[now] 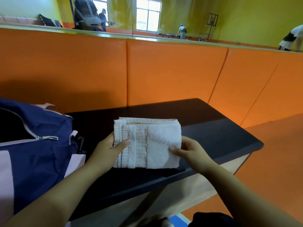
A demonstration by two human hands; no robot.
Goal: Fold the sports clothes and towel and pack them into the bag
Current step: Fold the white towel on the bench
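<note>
A folded pale pink towel (147,141) with ribbed bands is held just above the dark table (221,135). My left hand (107,153) grips its left edge, thumb on top. My right hand (190,153) pinches its right edge, thumb pressed on the top face. A navy and pink sports bag (37,153) sits on the table's left end, its zip open and its inside dark. I cannot see what the bag holds.
Orange padded wall panels (172,71) stand right behind the table, with a mirror above them. The table's right end stops near an orange floor (270,161). A dark cloth (211,220) lies low at the bottom edge.
</note>
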